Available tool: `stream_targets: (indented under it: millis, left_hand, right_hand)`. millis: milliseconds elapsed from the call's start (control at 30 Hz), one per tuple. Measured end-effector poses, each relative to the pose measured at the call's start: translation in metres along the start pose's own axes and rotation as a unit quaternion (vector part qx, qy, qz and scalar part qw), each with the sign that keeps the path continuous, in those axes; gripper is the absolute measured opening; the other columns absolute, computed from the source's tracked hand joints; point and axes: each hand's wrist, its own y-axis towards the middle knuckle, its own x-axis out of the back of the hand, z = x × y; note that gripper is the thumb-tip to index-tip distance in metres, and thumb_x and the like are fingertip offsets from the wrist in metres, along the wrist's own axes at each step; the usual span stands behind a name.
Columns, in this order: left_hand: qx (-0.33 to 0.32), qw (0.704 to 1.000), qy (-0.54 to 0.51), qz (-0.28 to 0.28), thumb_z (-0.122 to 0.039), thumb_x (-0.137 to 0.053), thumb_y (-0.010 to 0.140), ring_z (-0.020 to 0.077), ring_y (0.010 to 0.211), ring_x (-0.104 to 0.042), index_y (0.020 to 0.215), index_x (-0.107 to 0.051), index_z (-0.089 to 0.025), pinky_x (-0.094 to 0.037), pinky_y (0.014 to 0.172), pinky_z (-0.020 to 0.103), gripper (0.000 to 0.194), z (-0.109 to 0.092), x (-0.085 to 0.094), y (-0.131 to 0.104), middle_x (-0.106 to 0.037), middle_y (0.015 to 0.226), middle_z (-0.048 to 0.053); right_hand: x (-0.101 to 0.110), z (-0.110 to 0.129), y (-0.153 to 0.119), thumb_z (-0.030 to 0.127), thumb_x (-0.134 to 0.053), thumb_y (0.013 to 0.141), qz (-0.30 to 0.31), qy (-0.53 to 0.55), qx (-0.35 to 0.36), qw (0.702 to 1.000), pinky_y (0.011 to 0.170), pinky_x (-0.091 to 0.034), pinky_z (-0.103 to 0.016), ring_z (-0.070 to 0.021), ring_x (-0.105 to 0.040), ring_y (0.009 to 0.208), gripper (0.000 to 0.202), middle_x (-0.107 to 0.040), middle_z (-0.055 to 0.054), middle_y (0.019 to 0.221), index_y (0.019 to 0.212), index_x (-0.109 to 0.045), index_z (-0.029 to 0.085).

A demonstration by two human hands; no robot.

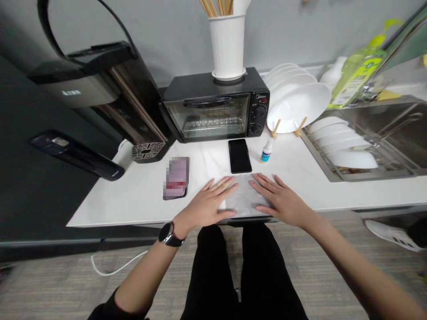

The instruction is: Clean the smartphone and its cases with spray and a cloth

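Note:
A light grey cloth or sheet (245, 195) lies flat at the counter's front edge. My left hand (211, 202) rests flat on its left side, fingers spread, with a black watch on the wrist. On its right side lies my right hand (278, 198), also flat with fingers apart. Just beyond the cloth is a black phone (239, 156), screen dark. A small white bottle with a blue label (266, 151) stands upright to the phone's right. Farther left lies another phone-shaped item (176, 178), its surface pixelated.
Behind stand a black toaster oven (213, 113) with a white cup (227, 46) on top, and a tall dark dispenser (123, 98). A dark flask (76, 155) is at the left. White plates (296, 106), a soap bottle (358, 73) and a sink rack (350, 173) are at the right.

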Motion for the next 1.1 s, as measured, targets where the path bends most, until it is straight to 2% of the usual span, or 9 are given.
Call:
stream_targets:
  millis: [333,433,567,633,700,800,900,1000,1100]
  left_hand:
    - [0.002,1.000,0.006,0.008,-0.070,-0.053,0.101,0.0295,0.167,-0.020,0.171,-0.019,-0.035,-0.010,0.135,0.062,0.085,0.007,0.004,0.001,-0.020,0.179,0.008]
    - [0.011,1.000,0.014,-0.006,-0.070,-0.053,0.101,0.0311,0.167,-0.017,0.171,-0.021,-0.033,-0.012,0.134,0.063,0.085,0.004,0.005,-0.003,-0.016,0.180,0.010]
    - [0.008,1.000,0.008,-0.020,-0.067,-0.056,0.101,0.0324,0.167,-0.019,0.171,-0.023,-0.034,-0.015,0.134,0.064,0.084,0.003,0.004,-0.006,-0.020,0.179,0.010]
    - [0.005,1.000,0.001,-0.028,-0.065,-0.058,0.101,0.0322,0.166,-0.022,0.171,-0.022,-0.035,-0.018,0.133,0.064,0.083,0.004,0.003,-0.005,-0.022,0.178,0.011]
    - [0.007,0.999,-0.007,-0.046,-0.061,-0.056,0.104,0.0308,0.166,-0.022,0.171,-0.020,-0.035,-0.020,0.134,0.063,0.080,0.004,0.002,-0.002,-0.022,0.179,0.011]
    - [0.012,0.996,-0.022,-0.087,-0.053,-0.053,0.108,0.0285,0.164,-0.028,0.170,-0.024,-0.034,-0.023,0.134,0.059,0.071,-0.003,0.006,0.004,-0.028,0.178,0.009]
    - [0.020,0.987,-0.062,-0.148,-0.050,-0.056,0.107,0.0282,0.154,-0.048,0.166,-0.030,-0.030,-0.037,0.129,0.054,0.067,-0.018,0.018,0.007,-0.046,0.168,0.011]
    - [0.030,0.971,-0.085,-0.220,-0.051,-0.058,0.106,0.0243,0.112,-0.072,0.144,-0.051,-0.022,-0.058,0.095,0.039,0.049,-0.038,0.030,0.005,-0.072,0.129,0.010]
    - [0.027,0.980,0.006,-0.197,-0.047,-0.050,0.110,0.0191,0.080,-0.069,0.103,-0.062,-0.021,-0.051,0.069,0.032,0.029,-0.057,0.030,0.003,-0.072,0.092,0.002]
  right_hand:
    - [0.003,-0.002,0.006,0.059,-0.053,0.106,0.018,0.004,-0.012,1.000,0.127,-0.029,-0.071,-0.0329,-0.033,0.162,0.075,-0.032,-0.013,0.175,0.170,-0.026,0.031]
    - [0.007,-0.001,0.005,0.056,-0.057,0.104,0.000,0.046,-0.012,0.999,0.127,-0.030,-0.071,-0.0341,-0.038,0.160,0.068,-0.037,-0.013,0.173,0.164,-0.039,0.031]
    - [0.006,-0.016,0.013,0.051,-0.062,0.103,-0.173,0.162,-0.119,0.964,0.117,-0.051,-0.058,-0.0299,-0.069,0.129,0.036,-0.073,-0.011,0.138,0.130,-0.069,0.029]
    - [0.002,-0.034,0.027,0.054,-0.062,0.101,-0.271,0.179,-0.184,0.928,0.108,-0.056,-0.056,-0.0305,-0.071,0.121,0.040,-0.073,-0.013,0.130,0.130,-0.064,0.026]
    - [-0.001,-0.050,0.045,0.058,-0.063,0.099,-0.310,0.187,-0.207,0.909,0.106,-0.056,-0.058,-0.0328,-0.066,0.128,0.060,-0.064,-0.018,0.142,0.147,-0.048,0.025]
    - [0.004,-0.055,0.068,0.058,-0.056,0.103,-0.276,0.229,-0.179,0.916,0.103,-0.057,-0.052,-0.0303,-0.067,0.125,0.065,-0.065,-0.018,0.143,0.154,-0.038,0.025]
    - [0.019,-0.022,0.069,0.052,-0.053,0.107,-0.189,0.253,-0.106,0.943,0.098,-0.059,-0.042,-0.0247,-0.073,0.110,0.039,-0.075,-0.008,0.123,0.135,-0.061,0.026]
    - [0.031,0.023,0.050,0.043,-0.051,0.109,-0.036,0.161,0.037,0.986,0.093,-0.060,-0.039,-0.0236,-0.072,0.109,0.033,-0.072,-0.007,0.124,0.136,-0.061,0.028]
    - [0.034,0.053,0.029,0.037,-0.045,0.111,-0.015,0.046,0.070,0.996,0.081,-0.060,-0.039,-0.0240,-0.070,0.097,0.029,-0.070,-0.008,0.111,0.131,-0.061,0.023]
